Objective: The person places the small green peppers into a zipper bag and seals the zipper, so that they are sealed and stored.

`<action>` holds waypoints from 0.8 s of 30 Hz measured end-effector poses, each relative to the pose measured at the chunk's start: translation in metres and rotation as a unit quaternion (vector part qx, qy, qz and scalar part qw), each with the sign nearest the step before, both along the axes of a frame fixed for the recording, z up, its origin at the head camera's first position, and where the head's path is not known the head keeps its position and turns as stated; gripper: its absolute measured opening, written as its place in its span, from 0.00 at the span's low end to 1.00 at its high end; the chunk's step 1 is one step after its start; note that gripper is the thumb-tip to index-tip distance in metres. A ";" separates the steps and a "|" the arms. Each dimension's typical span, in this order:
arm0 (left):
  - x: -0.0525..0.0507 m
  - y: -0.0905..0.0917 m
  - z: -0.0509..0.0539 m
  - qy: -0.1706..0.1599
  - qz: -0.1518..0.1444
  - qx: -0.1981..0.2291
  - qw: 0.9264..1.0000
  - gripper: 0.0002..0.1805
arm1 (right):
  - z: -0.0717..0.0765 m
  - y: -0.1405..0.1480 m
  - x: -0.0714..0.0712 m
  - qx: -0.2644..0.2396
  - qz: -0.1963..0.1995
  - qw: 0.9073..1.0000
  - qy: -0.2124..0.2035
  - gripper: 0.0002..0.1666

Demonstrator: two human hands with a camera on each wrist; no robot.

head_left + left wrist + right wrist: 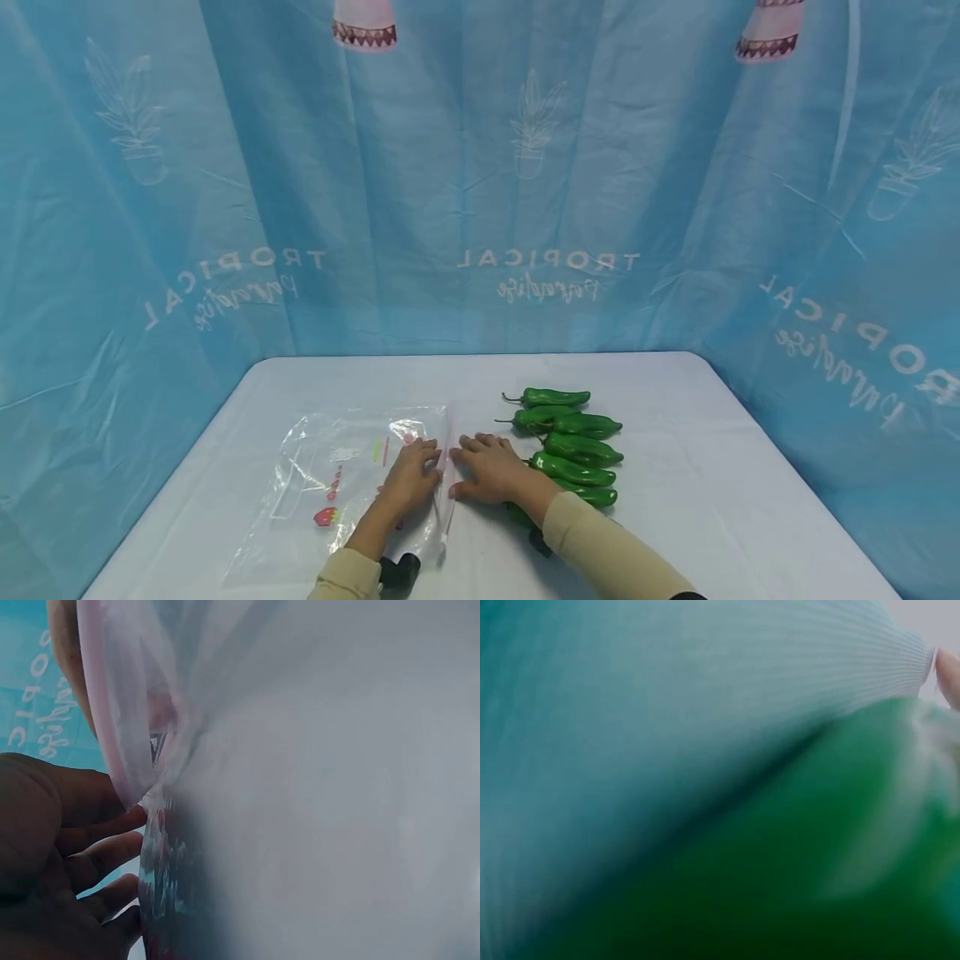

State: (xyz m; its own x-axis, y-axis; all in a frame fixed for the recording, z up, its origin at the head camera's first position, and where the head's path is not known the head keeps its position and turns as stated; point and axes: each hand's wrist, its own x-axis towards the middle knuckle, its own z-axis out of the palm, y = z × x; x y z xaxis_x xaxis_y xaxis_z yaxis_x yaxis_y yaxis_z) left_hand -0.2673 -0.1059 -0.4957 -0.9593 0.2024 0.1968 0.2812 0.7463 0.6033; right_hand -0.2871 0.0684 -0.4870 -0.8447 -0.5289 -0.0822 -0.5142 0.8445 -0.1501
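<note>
A clear zip bag (303, 467) with printed pictures lies flat on the white table, its pink-edged mouth (450, 433) facing right. My left hand (412, 479) lies over the bag by this mouth, fingers bent at the edge. In the left wrist view, the left fingertips (133, 817) meet the raised plastic lip (112, 712), pinching it. Opposite, my right hand (491, 471) is spread palm down, fingertips close to the bag's edge. Several green peppers (581, 450) lie beside and under the right forearm. One green pepper (780, 855) fills the right wrist view, blurred.
The white table (712, 500) extends to the right of the peppers. A blue printed curtain (480, 167) hangs around the table's back and sides. Dark wrist cameras (400, 573) sit below both hands.
</note>
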 end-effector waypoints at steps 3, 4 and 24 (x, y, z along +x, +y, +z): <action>0.001 -0.003 0.001 0.013 0.003 -0.027 1.000 0.18 | -0.001 -0.001 0.001 0.009 0.002 1.000 0.006 0.41; 0.001 -0.003 0.001 0.017 0.004 -0.035 0.999 0.18 | -0.001 -0.001 0.001 0.011 0.002 1.000 0.008 0.41; -0.003 -0.004 0.005 -0.062 -0.023 -0.005 0.998 0.22 | 0.000 -0.002 0.003 0.025 -0.016 1.000 0.010 0.42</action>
State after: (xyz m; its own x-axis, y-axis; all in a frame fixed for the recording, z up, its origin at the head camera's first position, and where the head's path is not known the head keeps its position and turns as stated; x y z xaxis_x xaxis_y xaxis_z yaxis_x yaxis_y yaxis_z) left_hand -0.2706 -0.1095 -0.4902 -0.9660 0.2472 0.0759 0.2389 0.7403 0.6284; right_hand -0.2840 0.0667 -0.4872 -0.8624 -0.4979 -0.0913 -0.4899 0.8664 -0.0966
